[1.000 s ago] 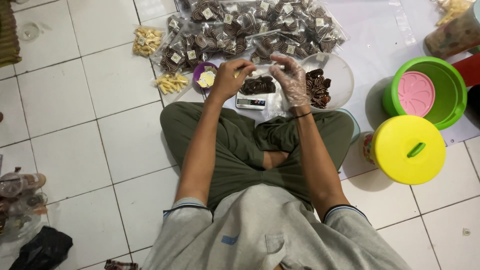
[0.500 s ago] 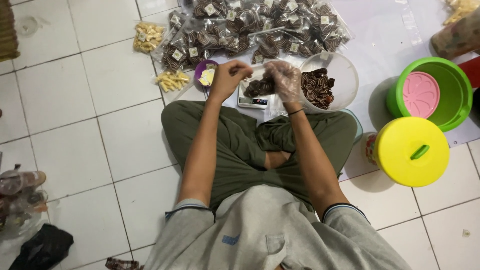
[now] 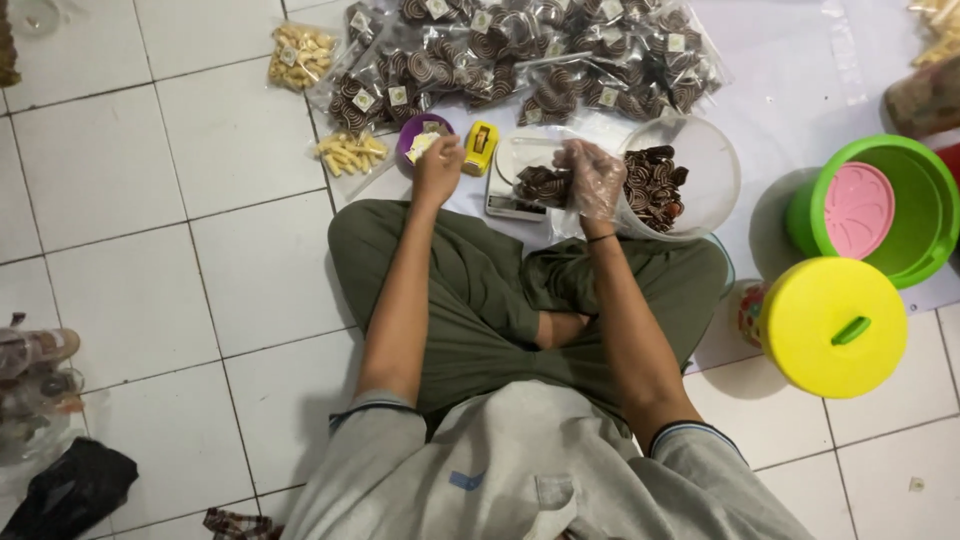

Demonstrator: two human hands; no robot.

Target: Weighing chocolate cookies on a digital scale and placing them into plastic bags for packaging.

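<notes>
I sit cross-legged on a white tiled floor. My left hand (image 3: 438, 168) reaches into a small purple bowl (image 3: 422, 133) of pale slips, fingers pinched. My right hand (image 3: 592, 178), in a clear plastic glove, holds a clear bag of dark swirl cookies (image 3: 543, 183) over a small white kitchen scale (image 3: 511, 188). A round clear tub (image 3: 706, 172) of the same cookies sits just right of that hand. A small yellow object (image 3: 481, 147) lies between bowl and scale.
Several sealed cookie bags (image 3: 520, 55) lie ahead, with bags of yellow snacks (image 3: 351, 152) to the left. A green bucket holding a pink lid (image 3: 884, 210) and a yellow lid (image 3: 832, 326) stand at right. Sandals (image 3: 35, 350) and a black bag (image 3: 68, 490) are at left.
My left hand has left the bag at the scale and moved left to the purple bowl. The right hand stays holding the bag.
</notes>
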